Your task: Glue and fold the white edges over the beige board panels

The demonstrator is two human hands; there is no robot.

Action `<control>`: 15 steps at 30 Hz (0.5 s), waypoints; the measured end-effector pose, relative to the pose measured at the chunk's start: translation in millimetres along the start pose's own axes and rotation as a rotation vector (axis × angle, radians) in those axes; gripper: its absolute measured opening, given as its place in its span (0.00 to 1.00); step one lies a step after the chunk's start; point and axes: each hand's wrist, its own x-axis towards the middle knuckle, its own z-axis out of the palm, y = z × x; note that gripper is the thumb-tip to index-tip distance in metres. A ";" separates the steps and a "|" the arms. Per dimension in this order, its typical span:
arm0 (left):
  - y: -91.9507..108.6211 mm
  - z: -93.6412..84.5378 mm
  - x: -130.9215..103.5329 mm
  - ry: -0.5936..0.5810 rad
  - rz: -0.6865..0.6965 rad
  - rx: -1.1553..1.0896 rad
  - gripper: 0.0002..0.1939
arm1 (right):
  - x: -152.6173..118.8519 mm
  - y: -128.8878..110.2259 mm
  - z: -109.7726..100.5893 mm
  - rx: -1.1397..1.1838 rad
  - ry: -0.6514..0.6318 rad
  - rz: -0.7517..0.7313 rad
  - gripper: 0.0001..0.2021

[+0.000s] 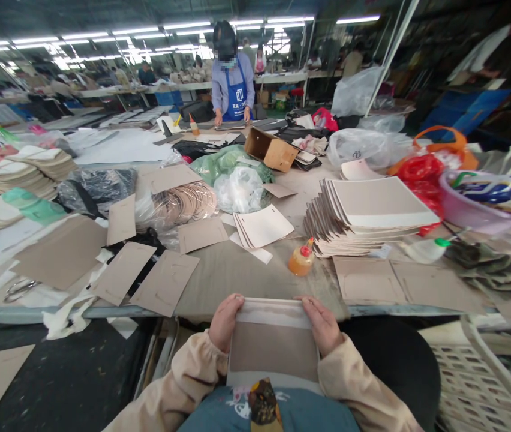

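Note:
A taupe panel (273,348) with pale bands at its top and bottom lies against my lap, below the table's front edge. My left hand (225,322) grips its upper left corner, and my right hand (322,324) its upper right corner. Both sets of fingers are closed on the far edge. Beyond it on the table stands a glue bottle (301,259) with amber liquid and a red tip. Behind the bottle, to the right, rises a tall stack of similar panels (379,201). Several cream pieces (264,226) lie fanned out left of that stack.
Loose taupe pieces (165,281) lie along the left front, near scissors (20,290). At right are a pink basin (484,204), a green-capped bottle (429,249) and a white plastic crate (480,372). Across the table a co-worker in a blue apron (236,93) handles flat pieces.

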 end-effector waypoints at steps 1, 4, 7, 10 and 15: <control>-0.2 0.4 0.1 0.005 0.006 0.021 0.11 | -0.3 -0.3 0.5 -0.002 0.005 -0.001 0.20; 0.7 1.9 -0.4 0.024 0.027 0.085 0.10 | -1.5 -2.4 1.1 -0.018 0.021 -0.011 0.19; 2.2 3.1 -1.9 0.030 0.035 0.105 0.10 | -2.0 -4.3 -0.8 -0.047 0.012 -0.009 0.19; 2.4 3.2 -3.5 0.030 0.042 0.117 0.10 | -1.4 -4.8 -3.7 -0.071 -0.013 0.012 0.21; 2.2 4.9 -9.0 0.024 0.062 0.080 0.11 | -1.7 -3.1 -4.6 -0.076 0.002 0.005 0.22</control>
